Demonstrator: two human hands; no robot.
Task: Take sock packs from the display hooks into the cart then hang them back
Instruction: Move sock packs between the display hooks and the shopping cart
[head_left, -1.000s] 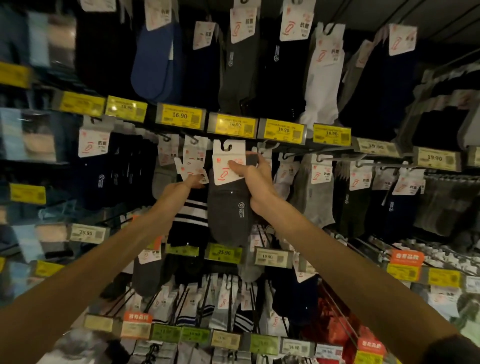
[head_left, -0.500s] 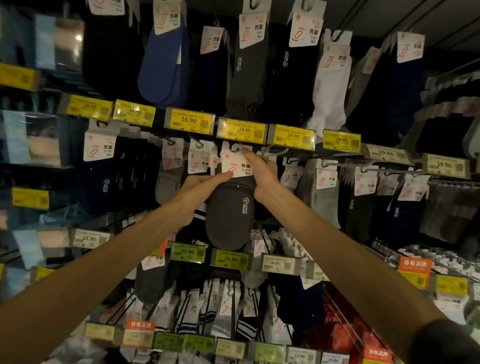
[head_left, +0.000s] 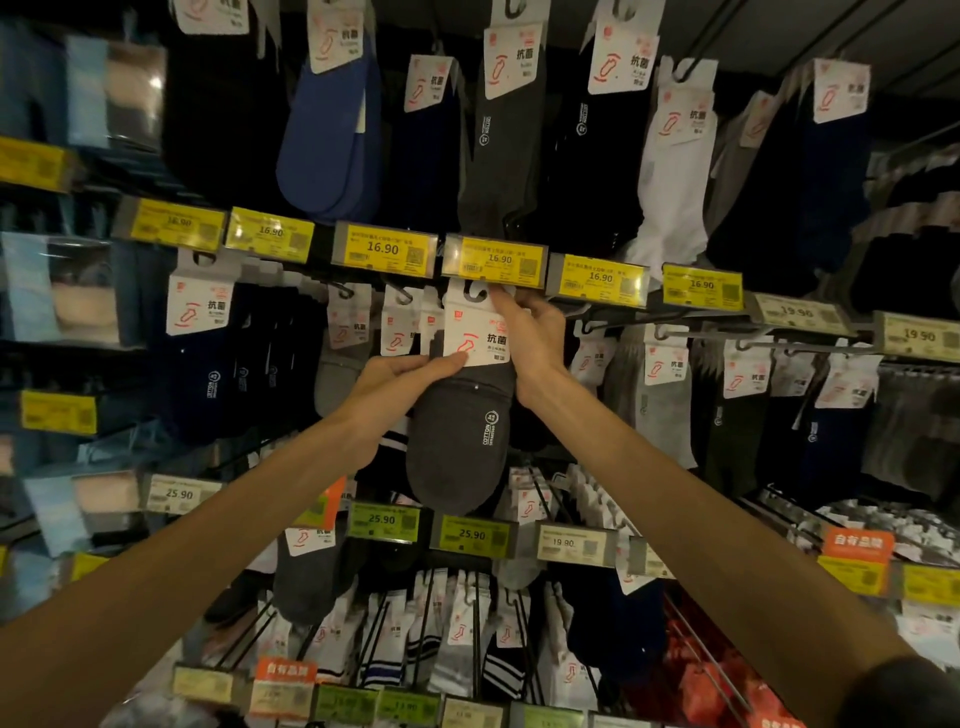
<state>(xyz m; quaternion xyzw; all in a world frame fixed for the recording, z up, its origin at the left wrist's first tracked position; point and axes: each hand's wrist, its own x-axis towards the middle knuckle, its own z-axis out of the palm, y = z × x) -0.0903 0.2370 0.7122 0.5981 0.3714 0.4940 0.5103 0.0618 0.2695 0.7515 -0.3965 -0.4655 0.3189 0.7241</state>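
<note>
Right hand (head_left: 532, 340) pinches the card top of the grey sock pack (head_left: 457, 436); left hand (head_left: 397, 387) grips the card's lower edge. Pack runs twelve to six, its hanger slot (head_left: 475, 294) at eleven o'clock from the right hand, just under the yellow price tag (head_left: 498, 260).

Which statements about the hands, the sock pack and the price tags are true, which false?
1. The left hand and right hand both hold the grey sock pack. True.
2. The right hand grips the pack's toe end. False: it pinches the card top, by the hanging hole.
3. The yellow price tag just above the pack reads 16.90. True.
4. The held pack is white. False: it is dark grey; white socks hang in the row above, to the right.
</note>
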